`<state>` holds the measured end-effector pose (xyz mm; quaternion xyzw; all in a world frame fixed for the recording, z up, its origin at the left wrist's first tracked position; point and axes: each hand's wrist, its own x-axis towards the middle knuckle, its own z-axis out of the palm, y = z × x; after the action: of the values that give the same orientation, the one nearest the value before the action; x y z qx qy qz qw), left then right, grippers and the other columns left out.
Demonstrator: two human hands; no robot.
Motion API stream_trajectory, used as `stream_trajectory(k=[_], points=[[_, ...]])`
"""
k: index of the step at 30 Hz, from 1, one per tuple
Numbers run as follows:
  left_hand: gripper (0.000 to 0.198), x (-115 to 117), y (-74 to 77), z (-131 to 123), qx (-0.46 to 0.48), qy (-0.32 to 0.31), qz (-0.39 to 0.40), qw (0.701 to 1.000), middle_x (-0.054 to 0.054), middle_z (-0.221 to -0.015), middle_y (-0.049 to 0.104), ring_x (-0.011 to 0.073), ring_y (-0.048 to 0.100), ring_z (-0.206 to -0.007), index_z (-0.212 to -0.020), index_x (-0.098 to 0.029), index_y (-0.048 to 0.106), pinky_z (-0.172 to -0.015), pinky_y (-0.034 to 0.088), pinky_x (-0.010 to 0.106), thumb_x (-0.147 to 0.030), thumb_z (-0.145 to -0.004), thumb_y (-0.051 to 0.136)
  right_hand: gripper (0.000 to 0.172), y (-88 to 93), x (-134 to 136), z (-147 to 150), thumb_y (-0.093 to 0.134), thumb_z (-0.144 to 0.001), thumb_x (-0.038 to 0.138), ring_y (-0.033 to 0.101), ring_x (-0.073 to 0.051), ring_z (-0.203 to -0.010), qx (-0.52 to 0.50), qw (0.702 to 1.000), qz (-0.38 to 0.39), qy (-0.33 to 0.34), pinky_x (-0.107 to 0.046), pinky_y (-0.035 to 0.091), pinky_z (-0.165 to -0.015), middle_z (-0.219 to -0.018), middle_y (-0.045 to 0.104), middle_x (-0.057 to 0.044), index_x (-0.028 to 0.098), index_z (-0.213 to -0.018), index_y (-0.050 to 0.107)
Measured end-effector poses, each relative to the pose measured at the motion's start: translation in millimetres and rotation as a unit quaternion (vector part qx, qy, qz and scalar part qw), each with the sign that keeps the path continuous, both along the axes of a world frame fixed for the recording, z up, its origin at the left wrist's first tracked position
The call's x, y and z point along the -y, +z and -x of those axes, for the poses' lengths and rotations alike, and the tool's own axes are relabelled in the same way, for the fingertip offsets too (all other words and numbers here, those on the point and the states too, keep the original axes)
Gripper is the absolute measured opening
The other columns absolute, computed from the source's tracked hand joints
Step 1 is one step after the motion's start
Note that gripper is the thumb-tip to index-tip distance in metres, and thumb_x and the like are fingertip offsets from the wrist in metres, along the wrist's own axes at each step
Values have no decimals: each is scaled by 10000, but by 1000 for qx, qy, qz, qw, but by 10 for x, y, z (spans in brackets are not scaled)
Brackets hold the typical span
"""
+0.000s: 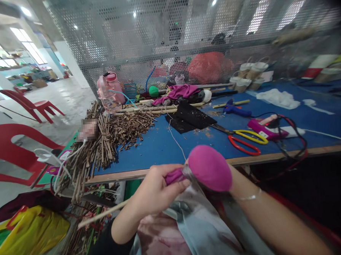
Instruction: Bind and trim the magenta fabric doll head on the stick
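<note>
My left hand is closed around the gathered neck of a magenta cloth-covered ball, just in front of the table edge. Grey twine is wound about the neck, right beside the ball. A thin wooden stick sticks out to the left behind my left wrist. My right hand is behind the ball, which hides its fingers; only the wrist side and the forearm show. From the ball a pale string runs up across the blue tabletop.
Scissors with red and yellow handles lie beside black cloth. A blue glue gun and a magenta corded device lie to the right. Bundled dry twigs cover the table's left end. Behind stands a perforated metal screen.
</note>
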<state>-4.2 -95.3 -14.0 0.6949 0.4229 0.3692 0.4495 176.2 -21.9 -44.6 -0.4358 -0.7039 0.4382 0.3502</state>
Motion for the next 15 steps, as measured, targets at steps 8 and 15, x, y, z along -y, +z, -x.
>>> stream_trajectory(k=[8,15], points=[[104,19,-7,-86,-195,18,-77,978,-2,-658,599,126,473,-583,-772,-160,620,-569,352,233,-199,-813,533,352,941,-337,236,575,-763,290,269,-60,-395,257,912,42,316,-222,225,-420,-400,380,69,173,-442,485],[169,-61,-117,3,-154,157,-102,970,17,-714,627,148,533,-646,-916,-167,633,-600,359,241,-257,-869,498,324,920,599,30,471,-852,283,355,-100,-442,259,943,-203,53,-267,216,-449,-485,473,16,196,-540,472]])
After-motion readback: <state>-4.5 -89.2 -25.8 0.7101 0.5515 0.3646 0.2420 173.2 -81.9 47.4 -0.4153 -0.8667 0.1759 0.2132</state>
